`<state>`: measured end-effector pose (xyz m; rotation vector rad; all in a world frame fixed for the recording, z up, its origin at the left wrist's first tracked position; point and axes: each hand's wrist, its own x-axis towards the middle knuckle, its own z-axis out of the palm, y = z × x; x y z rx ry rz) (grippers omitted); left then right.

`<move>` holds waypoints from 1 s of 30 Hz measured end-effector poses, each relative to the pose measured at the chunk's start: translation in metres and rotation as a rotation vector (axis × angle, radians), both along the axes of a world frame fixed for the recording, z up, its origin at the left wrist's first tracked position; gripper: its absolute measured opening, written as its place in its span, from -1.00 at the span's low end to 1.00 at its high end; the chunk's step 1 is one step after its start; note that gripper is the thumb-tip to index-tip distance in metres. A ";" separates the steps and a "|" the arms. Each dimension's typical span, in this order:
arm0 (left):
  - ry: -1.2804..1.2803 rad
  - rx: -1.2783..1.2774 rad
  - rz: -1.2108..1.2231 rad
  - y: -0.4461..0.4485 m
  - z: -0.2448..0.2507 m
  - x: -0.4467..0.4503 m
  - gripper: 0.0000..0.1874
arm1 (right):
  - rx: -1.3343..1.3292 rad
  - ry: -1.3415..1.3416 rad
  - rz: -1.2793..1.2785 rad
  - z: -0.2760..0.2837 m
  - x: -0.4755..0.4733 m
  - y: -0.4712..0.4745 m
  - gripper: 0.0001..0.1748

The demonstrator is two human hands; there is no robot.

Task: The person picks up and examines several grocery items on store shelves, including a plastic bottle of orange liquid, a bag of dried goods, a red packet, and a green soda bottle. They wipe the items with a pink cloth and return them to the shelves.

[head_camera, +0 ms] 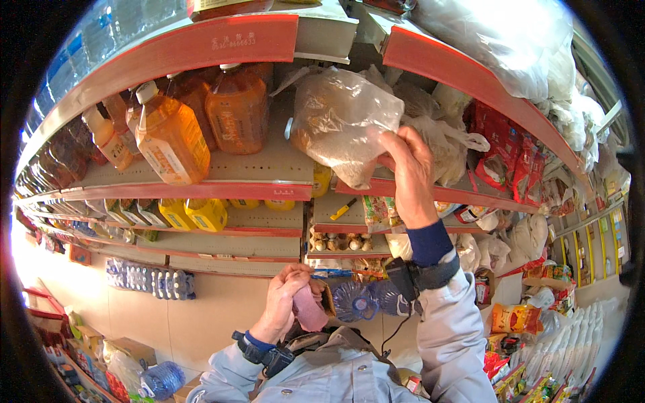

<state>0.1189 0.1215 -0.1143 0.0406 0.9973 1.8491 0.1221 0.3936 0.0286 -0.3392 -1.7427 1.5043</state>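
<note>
My right hand [412, 174] reaches up to the shelf and pinches the right side of a clear plastic bag [342, 118] with pale brown contents. The bag sits across the gap between two shelf units, and what fills it is blurred by the plastic. Low in front of my body, my left hand [283, 297] grips a folded pink cloth [308, 311]. A brown edge of something, perhaps cardboard, shows just behind the cloth. More tied plastic bags [436, 143] lie right beside my right hand.
Orange drink bottles [174, 136] stand on the left shelf. Red price rails [242, 190] edge the shelves. A yellow-handled knife [343, 209] and eggs [337, 242] are on lower right shelves. Large blue water bottles [356, 300] and a wrapped bottle pack [150, 279] stand on the floor.
</note>
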 end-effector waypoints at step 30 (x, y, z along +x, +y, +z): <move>-0.046 0.333 -0.203 0.070 0.018 0.020 -0.28 | -0.231 -0.075 -0.105 -0.008 0.199 -0.074 -0.79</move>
